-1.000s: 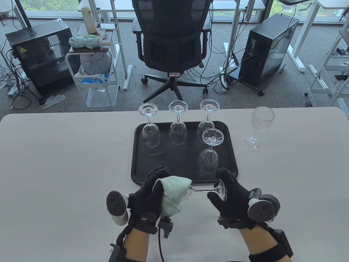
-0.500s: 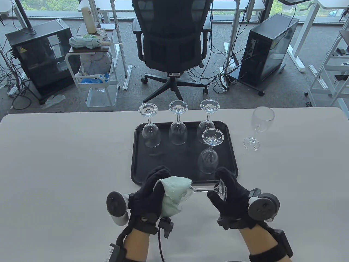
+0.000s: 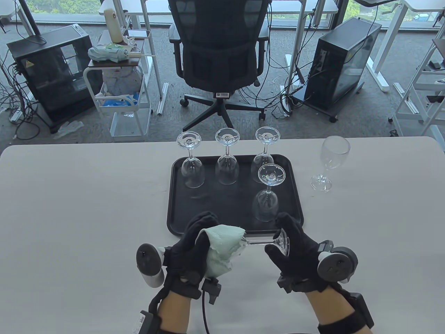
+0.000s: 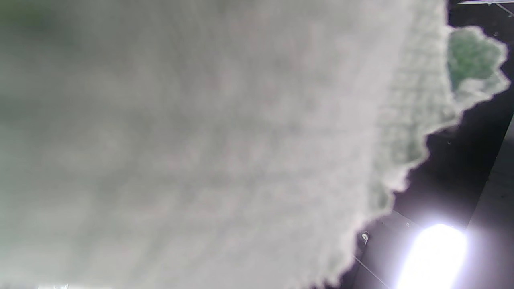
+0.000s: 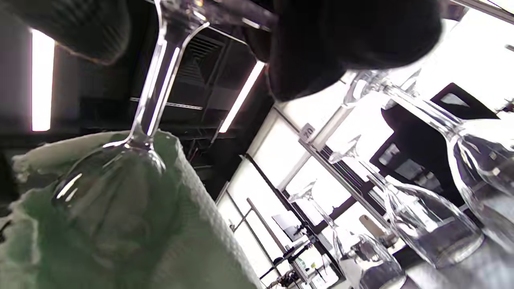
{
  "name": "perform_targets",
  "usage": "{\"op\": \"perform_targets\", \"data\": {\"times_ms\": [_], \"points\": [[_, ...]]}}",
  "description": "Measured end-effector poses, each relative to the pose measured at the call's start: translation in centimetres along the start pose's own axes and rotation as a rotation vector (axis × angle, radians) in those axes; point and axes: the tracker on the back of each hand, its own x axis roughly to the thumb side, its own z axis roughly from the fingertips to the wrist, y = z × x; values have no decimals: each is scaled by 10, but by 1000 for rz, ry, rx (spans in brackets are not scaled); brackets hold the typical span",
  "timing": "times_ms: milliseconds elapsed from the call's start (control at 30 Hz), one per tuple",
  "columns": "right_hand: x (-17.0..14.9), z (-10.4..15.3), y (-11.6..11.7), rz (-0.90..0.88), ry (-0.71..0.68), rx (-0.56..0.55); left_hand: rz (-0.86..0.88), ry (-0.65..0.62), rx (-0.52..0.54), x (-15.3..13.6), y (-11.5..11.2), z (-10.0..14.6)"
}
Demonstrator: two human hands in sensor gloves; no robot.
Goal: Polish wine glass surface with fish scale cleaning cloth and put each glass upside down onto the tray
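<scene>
— Office clutter lay beyond the pale grey table [image 3: 87, 208], didn't it? What sat on that table, taking the black rectangular plastic tray [image 3: 177, 208] as the landmark?

— On the tray stood four clear wine glasses, bowls down: three along its far edge [image 3: 190, 167] [image 3: 227, 163] [image 3: 266, 160] and one [image 3: 267, 195] at its near right, inverted as the task asks.

— And just short of the tray's near edge?

— The left hand [image 3: 189, 250], fingers curled, gripped the pale green fish scale cleaning cloth [image 3: 222, 248] bunched round the bowl of a clear wine glass [image 3: 260, 240] lying sideways, probably so the cloth could rub the surface. The right hand [image 3: 295, 254] pinched its foot, likely to steady or turn it.

— To the tray's right?

— One upright clear wine glass [image 3: 330, 160] stood on the table, apparently not yet polished.
</scene>
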Motion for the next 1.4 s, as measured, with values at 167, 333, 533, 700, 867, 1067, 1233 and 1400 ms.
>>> {"op": "perform_targets", "data": {"times_ms": [167, 333, 533, 700, 867, 1067, 1233, 1400], "points": [[-3, 0, 1, 28, 14, 39, -29, 0, -5, -1, 0, 0], [11, 4, 0, 343, -351, -54, 14, 23, -2, -3, 2, 0], [2, 3, 2, -22, -10, -50, 27, 25, 7, -3, 2, 0], [6, 1, -8, 15, 88, -72, 35, 5, 63, -1, 10, 0], [32, -1, -28, 287, 6, -173, 70, -21, 138, 6, 26, 0], [59, -26, 22, 770, -103, -111, 62, -30, 177, 9, 33, 1], [65, -59, 68, 1011, -59, -25, 69, -21, 182, 8, 33, 2], [61, -81, 93, 1089, 8, 26, 78, -21, 184, 9, 34, 1]]}}
